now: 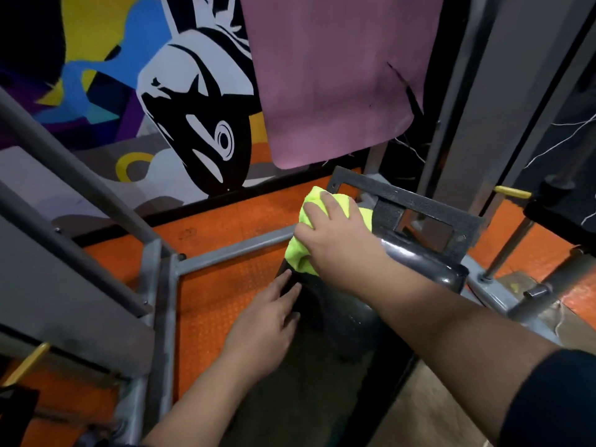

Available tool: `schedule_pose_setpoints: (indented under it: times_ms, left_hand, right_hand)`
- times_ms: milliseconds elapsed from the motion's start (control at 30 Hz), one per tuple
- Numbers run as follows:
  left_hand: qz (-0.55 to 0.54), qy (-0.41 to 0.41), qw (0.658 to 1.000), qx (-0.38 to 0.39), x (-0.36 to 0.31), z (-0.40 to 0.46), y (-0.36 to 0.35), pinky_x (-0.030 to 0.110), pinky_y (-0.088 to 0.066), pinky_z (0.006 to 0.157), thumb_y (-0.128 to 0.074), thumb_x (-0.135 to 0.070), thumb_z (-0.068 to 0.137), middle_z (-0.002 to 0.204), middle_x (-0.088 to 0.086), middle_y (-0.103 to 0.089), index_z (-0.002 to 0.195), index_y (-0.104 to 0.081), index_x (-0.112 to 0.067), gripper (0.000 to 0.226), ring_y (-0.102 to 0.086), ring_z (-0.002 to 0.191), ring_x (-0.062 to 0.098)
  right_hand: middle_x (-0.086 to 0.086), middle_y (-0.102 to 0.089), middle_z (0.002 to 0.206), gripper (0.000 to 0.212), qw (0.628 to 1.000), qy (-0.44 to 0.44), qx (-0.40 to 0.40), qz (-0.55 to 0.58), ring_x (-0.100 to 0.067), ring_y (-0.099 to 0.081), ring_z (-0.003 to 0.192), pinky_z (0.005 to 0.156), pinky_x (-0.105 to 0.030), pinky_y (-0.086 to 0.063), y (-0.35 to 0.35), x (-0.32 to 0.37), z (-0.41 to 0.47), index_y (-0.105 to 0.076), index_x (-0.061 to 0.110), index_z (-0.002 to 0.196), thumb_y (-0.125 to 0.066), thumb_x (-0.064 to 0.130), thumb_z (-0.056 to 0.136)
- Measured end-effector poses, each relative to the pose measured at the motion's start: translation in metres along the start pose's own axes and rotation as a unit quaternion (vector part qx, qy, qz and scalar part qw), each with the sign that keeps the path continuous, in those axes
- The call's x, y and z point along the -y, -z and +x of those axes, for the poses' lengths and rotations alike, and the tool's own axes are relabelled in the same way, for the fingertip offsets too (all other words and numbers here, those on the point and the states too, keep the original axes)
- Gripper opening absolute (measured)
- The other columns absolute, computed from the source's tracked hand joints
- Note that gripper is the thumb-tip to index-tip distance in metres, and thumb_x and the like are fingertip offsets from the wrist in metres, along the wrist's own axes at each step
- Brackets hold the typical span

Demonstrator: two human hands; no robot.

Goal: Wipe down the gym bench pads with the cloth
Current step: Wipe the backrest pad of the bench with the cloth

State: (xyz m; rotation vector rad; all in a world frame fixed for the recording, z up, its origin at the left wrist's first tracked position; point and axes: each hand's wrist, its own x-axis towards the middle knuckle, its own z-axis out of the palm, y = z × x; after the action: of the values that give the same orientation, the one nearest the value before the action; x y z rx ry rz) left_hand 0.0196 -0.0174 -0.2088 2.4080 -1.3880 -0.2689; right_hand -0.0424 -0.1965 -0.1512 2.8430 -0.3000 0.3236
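Note:
A black bench pad [335, 321] runs from the lower middle up toward the frame's far end. My right hand [335, 233] grips a bunched neon-yellow cloth [300, 256] and presses it onto the pad's far end. My left hand [271, 321] lies flat with straight fingers on the pad's left edge, just below the cloth. The pad's shiny rounded right side [429, 262] shows beside my right forearm. Most of the pad's top is hidden under my arms.
A grey steel frame [161, 285] stands left of the pad over orange rubber flooring [219, 301]. A black perforated plate [419, 214] sits beyond the cloth. A pink mat [329, 79] hangs against a painted mural wall. Grey uprights and a yellow-tipped pin [512, 191] are at right.

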Motion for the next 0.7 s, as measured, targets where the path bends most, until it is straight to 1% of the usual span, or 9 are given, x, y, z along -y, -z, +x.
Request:
schedule_pose_setpoints:
  times_ms: [100, 200, 267, 333, 433, 500, 600, 633, 700]
  left_hand:
    - [0.021, -0.041, 0.999, -0.019, 0.004, -0.004, -0.01, 0.014, -0.01, 0.115, -0.051, -0.031, 0.101, 0.165, -0.019, -0.003, 0.157, -0.027, -0.031, 0.061, -0.011, 0.151, 0.005]
    - [0.025, -0.053, 0.996, -0.072, 0.008, -0.004, -0.019, 0.007, -0.008, 0.11, -0.05, -0.034, 0.101, 0.164, -0.02, -0.011, 0.156, -0.032, -0.033, 0.057, -0.016, 0.149, 0.002]
    - [0.019, -0.065, 0.992, -0.106, 0.012, -0.004, -0.024, 0.002, -0.007, 0.106, -0.05, -0.033, 0.102, 0.163, -0.019, -0.019, 0.153, -0.037, -0.032, 0.053, -0.021, 0.147, 0.001]
    - [0.003, -0.078, 0.99, -0.121, 0.016, -0.005, -0.03, 0.001, -0.01, 0.105, -0.049, -0.033, 0.102, 0.16, -0.021, -0.024, 0.152, -0.039, -0.032, 0.051, -0.024, 0.145, -0.001]
    - [-0.007, -0.104, 0.984, -0.144, 0.021, -0.01, -0.045, 0.006, -0.015, 0.11, -0.048, -0.037, 0.102, 0.158, -0.022, -0.026, 0.152, -0.04, -0.033, 0.051, -0.024, 0.143, -0.003]
    - [-0.007, -0.11, 0.98, -0.163, 0.023, -0.008, -0.051, 0.011, -0.018, 0.114, -0.048, -0.036, 0.102, 0.158, -0.019, -0.03, 0.151, -0.042, -0.031, 0.05, -0.025, 0.144, -0.001]
    - [0.011, -0.128, 0.971, -0.202, 0.028, -0.004, -0.056, 0.012, -0.021, 0.112, -0.05, -0.032, 0.102, 0.156, -0.012, -0.039, 0.147, -0.049, -0.027, 0.046, -0.033, 0.142, 0.006]
    - [0.022, -0.134, 0.968, -0.212, 0.029, -0.004, -0.057, 0.013, -0.025, 0.109, -0.049, -0.032, 0.102, 0.154, -0.011, -0.041, 0.146, -0.051, -0.027, 0.045, -0.038, 0.14, 0.008]
    - [0.038, -0.147, 0.963, -0.223, 0.027, -0.008, -0.06, 0.021, -0.039, 0.106, -0.044, -0.036, 0.1, 0.151, -0.011, -0.046, 0.144, -0.054, -0.027, 0.046, -0.047, 0.135, 0.011]
  right_hand:
    - [-0.015, -0.042, 0.145, 0.043, 0.999, 0.043, -0.019, -0.008, -0.045, -0.026, 0.142, 0.106, -0.067, -0.031, -0.007, -0.013, -0.012, -0.05, 0.021, 0.123, -0.067, 0.033, 0.086]
    - [-0.013, -0.039, 0.147, 0.043, 0.999, 0.012, -0.03, -0.017, -0.043, -0.026, 0.141, 0.103, -0.062, -0.035, -0.005, -0.015, -0.004, -0.044, 0.022, 0.13, -0.058, 0.038, 0.091]
    - [-0.012, -0.036, 0.146, 0.044, 0.999, -0.01, -0.014, -0.046, -0.043, -0.023, 0.142, 0.104, -0.063, -0.033, -0.007, 0.002, 0.007, -0.04, 0.024, 0.132, -0.055, 0.035, 0.093]
    - [-0.011, -0.036, 0.147, 0.044, 0.997, 0.012, -0.013, -0.07, -0.041, -0.021, 0.144, 0.106, -0.064, -0.029, -0.012, 0.01, 0.007, -0.04, 0.025, 0.134, -0.053, 0.039, 0.094]
    - [-0.007, -0.038, 0.147, 0.049, 0.996, 0.052, -0.004, -0.069, -0.036, -0.024, 0.143, 0.107, -0.059, -0.033, -0.011, 0.001, -0.002, -0.04, 0.026, 0.135, -0.05, 0.05, 0.093]
    - [-0.007, -0.036, 0.148, 0.049, 0.997, 0.021, 0.019, -0.068, -0.035, -0.024, 0.143, 0.105, -0.058, -0.035, -0.004, 0.005, 0.005, -0.039, 0.027, 0.137, -0.048, 0.049, 0.095]
    - [-0.008, -0.033, 0.148, 0.046, 0.992, -0.014, 0.064, -0.105, -0.038, -0.021, 0.144, 0.107, -0.065, -0.028, -0.005, 0.03, 0.017, -0.035, 0.028, 0.14, -0.045, 0.045, 0.098]
    - [-0.008, -0.035, 0.147, 0.047, 0.99, -0.004, 0.071, -0.12, -0.037, -0.023, 0.143, 0.107, -0.064, -0.029, -0.006, 0.033, 0.017, -0.036, 0.029, 0.14, -0.045, 0.046, 0.097]
    - [-0.006, -0.04, 0.142, 0.048, 0.988, 0.02, 0.081, -0.129, -0.034, -0.032, 0.137, 0.105, -0.058, -0.034, -0.004, 0.028, 0.013, -0.038, 0.031, 0.137, -0.046, 0.051, 0.093]
